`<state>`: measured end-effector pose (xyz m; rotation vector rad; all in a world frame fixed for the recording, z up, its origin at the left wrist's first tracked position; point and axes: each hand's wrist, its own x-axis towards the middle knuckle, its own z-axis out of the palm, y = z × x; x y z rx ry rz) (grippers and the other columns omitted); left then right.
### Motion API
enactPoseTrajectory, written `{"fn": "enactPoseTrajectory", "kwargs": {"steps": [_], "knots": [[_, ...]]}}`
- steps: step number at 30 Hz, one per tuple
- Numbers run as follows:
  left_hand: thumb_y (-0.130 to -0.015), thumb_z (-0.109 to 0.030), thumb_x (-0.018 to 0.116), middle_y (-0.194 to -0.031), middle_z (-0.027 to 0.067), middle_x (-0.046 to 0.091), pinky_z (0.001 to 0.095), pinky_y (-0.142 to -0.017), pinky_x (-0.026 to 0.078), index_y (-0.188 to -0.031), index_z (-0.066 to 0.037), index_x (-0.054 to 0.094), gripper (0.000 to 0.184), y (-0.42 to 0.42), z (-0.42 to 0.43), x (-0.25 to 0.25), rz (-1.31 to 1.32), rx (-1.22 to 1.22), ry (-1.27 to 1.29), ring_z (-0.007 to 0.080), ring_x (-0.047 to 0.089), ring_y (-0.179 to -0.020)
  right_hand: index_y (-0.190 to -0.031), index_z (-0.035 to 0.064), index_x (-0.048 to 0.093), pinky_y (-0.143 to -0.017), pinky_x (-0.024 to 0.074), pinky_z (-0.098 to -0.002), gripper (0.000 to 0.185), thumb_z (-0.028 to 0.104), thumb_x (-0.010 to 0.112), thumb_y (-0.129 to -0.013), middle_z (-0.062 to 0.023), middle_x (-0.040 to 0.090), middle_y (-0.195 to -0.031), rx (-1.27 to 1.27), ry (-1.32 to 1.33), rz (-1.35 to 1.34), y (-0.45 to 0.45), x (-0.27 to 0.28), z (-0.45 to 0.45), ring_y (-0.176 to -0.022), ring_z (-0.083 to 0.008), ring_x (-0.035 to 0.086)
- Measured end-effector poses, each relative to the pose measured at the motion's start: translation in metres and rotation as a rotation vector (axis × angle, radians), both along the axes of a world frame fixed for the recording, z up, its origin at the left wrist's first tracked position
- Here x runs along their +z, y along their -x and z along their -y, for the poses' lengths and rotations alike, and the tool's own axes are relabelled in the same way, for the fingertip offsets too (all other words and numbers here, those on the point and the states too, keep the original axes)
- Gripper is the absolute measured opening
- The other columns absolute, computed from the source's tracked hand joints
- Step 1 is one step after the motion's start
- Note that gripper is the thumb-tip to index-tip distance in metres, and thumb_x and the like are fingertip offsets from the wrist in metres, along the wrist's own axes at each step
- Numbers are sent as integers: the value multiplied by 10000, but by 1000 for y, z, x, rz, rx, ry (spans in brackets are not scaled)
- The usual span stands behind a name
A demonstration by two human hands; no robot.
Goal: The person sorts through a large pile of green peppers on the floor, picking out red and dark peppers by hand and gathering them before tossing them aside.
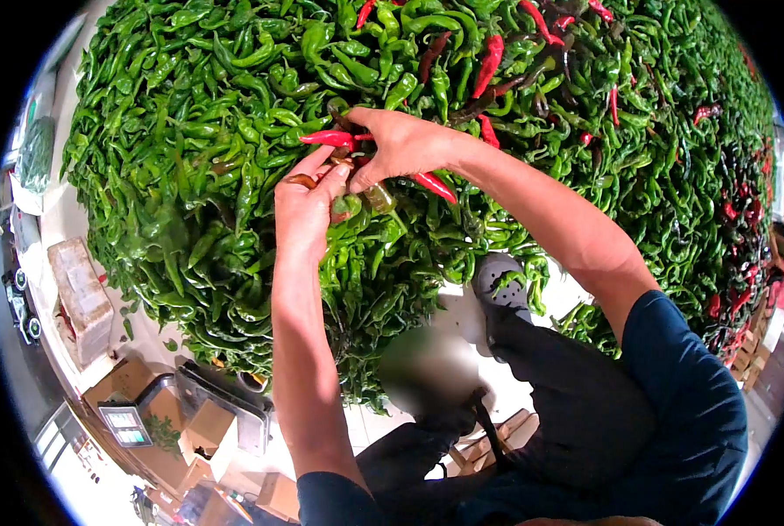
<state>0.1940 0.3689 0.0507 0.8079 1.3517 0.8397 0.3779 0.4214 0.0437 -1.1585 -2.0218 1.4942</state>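
Observation:
My left hand (307,209) is closed around a few chili peppers; a brownish one (301,181) pokes out beside its fingers. Curled over the same bunch from the right is my right hand (402,145), its thumb and fingers around peppers, partly hidden. Between the hands a bright red chili pepper (326,138) points left. Below my right hand, a brown-green pepper (379,198) and another red pepper (436,186) show. Both hands are over a big heap of green chili peppers (234,158), dotted with red ones such as this long pepper (490,66).
A foot in a grey clog (500,285) stands at the heap's near edge on pale floor. At left are a white foam box (81,298), a scale with a display (124,425) and cardboard boxes (208,430). Redder peppers (742,289) lie along the right side.

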Motion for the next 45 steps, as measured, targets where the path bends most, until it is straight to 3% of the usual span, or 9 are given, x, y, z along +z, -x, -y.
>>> {"fn": "enactPoseTrajectory", "kwargs": {"steps": [5,9,13,17,20,23,30,35,45], "knots": [[-875,-92,706,-869,-2,656,228,-569,446,-1252,2,612,400,-1,-5,7,-226,-66,16,51,553,-688,-1135,-44,470,-825,508,-444,749,334,866,-624,-243,631,-999,-82,-156,294,16,5,7,-962,-388,626],[-901,-183,694,-913,-4,651,208,-562,413,-1292,-7,577,445,18,-8,-4,127,-43,34,67,536,-673,-1172,16,456,-803,510,-466,696,364,806,-682,-224,641,-971,-151,-217,333,25,6,8,-931,-403,631],[-845,-48,502,-1294,121,555,215,-745,474,-1433,-4,414,596,27,7,1,434,123,27,143,555,-1092,-1064,44,535,-774,507,-463,485,352,722,-739,-190,653,-843,-151,-146,311,26,15,1,-841,-386,647],[-830,2,521,-1321,196,540,303,-833,494,-1480,0,304,686,36,21,-16,597,189,-93,220,569,-1136,-1050,83,580,-779,517,-469,452,384,690,-731,-185,671,-935,-152,-146,251,31,2,0,-899,-375,655],[-873,25,495,-1439,224,441,427,-914,521,-1526,-104,222,720,26,39,11,571,171,-229,392,465,-1306,-1064,12,602,-817,517,-416,451,324,668,-744,-209,665,-936,-279,-123,58,15,-12,-8,-898,-341,658],[-914,10,491,-1473,97,439,584,-857,545,-1519,-259,257,703,35,54,14,845,49,-308,504,459,-1260,-1050,0,590,-750,494,-274,318,192,689,-818,-45,638,-894,-291,101,-114,-4,-1,-6,-840,-104,591],[-832,-58,521,-1497,158,405,282,-610,459,-1497,-148,352,692,44,49,21,1047,-119,-356,231,584,-932,-978,52,571,-784,483,-262,216,147,706,-838,-1,624,-906,-293,235,-307,-39,8,31,-868,-81,593],[-682,-126,607,-1505,262,338,268,-784,440,-1413,62,414,779,42,52,34,964,-48,-199,250,519,-1053,-967,71,574,-717,463,-243,215,155,723,-837,25,606,-859,-368,245,-359,-48,6,45,-783,-59,559],[-828,-78,572,-1426,226,466,297,-855,495,-1302,78,532,501,33,54,38,518,-75,-100,248,594,-1135,-1022,62,596,-696,482,-253,275,159,742,-811,7,657,-876,-435,293,-418,-57,25,47,-766,-68,581]]}}
